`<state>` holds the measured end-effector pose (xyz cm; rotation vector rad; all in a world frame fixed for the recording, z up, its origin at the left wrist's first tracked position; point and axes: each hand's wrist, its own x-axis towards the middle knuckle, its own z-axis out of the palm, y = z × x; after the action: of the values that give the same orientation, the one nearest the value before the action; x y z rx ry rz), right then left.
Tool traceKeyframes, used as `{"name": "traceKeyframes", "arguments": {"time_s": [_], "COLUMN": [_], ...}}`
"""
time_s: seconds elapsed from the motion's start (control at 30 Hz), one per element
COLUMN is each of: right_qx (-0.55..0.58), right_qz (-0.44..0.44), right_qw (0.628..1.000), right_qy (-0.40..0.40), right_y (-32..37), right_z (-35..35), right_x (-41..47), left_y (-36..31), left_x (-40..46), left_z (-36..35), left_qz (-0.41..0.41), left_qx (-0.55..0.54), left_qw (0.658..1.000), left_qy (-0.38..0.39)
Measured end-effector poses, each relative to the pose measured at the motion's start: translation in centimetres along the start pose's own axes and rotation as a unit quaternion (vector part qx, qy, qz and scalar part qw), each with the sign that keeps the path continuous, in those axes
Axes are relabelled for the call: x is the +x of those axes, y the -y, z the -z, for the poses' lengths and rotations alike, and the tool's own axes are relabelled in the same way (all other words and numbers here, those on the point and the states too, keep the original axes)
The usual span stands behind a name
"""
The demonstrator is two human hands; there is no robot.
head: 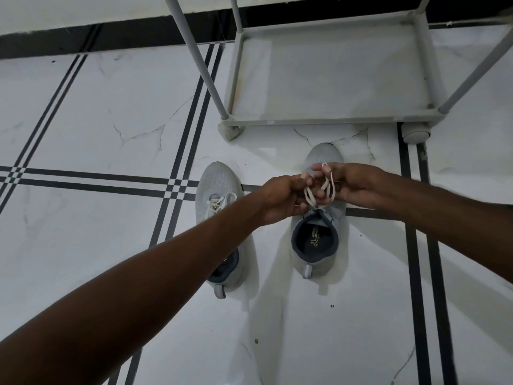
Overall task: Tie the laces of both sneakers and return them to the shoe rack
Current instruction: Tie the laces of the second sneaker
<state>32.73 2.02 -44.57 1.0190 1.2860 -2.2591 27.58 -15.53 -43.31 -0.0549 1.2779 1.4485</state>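
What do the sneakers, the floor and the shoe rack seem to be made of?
Sneakers: grey knit fabric, matte, by the fine dotted texture.
Floor: polished marble-look tile, glossy, veined, with black inlaid stripes.
Shoe rack: grey tubes, perhaps painted metal; plastic-looking corner joints; shelf probably fabric.

Both forearms are bare from the frame edge to the wrist; no sleeve covers them. The left hand (280, 200) and the right hand (358, 187) carry no glove. The fingernails are short and pale.
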Motion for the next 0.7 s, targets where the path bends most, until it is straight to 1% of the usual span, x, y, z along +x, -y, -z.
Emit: {"name": "traceKeyframes", "arguments": {"time_s": [0.07, 0.13, 0.23, 0.4, 0.5, 0.6, 0.7], "right_qx": [0.008, 0.008, -0.001, -0.069, -0.058, -0.05, -0.068], "right_qz": [-0.017, -0.031, -0.05, -0.007, -0.011, -0.014, -0.008], "right_qw": [1.0, 0.999, 0.997, 0.988, 0.987, 0.988, 0.987], "right_qy": [-0.003, -0.024, -0.052, -0.136, -0.149, -0.143, -0.144], "right_y": [-0.1, -0.3, -1.1, -1.0, -1.3, -1.4, -1.7], "right_z": [0.3, 0.8, 1.6, 1.5, 1.1, 0.6, 0.2], "right_x": [0.6, 1.3, 2.3, 3.0, 2.9, 2.9, 3.2], "left_y": [0.1, 0.7, 1.9, 2.4, 2.8, 3.0, 2.8], "left_x": [0.3, 0.5, 0.7, 0.3, 0.1, 0.2, 0.1], "left_z": [0.0, 0.3, 1.1, 1.0, 0.5, 0.3, 0.4], "left_qz": [0.019, 0.032, 0.033, 0.051, 0.066, 0.098, 0.126], "left_qx": [-0.012, -0.014, -0.014, -0.022, -0.028, -0.047, -0.051], "left_qw": [1.0, 0.999, 0.999, 0.998, 0.997, 0.994, 0.99], "left_qy": [0.0, -0.003, 0.003, 0.011, 0.017, 0.024, 0.025]}}
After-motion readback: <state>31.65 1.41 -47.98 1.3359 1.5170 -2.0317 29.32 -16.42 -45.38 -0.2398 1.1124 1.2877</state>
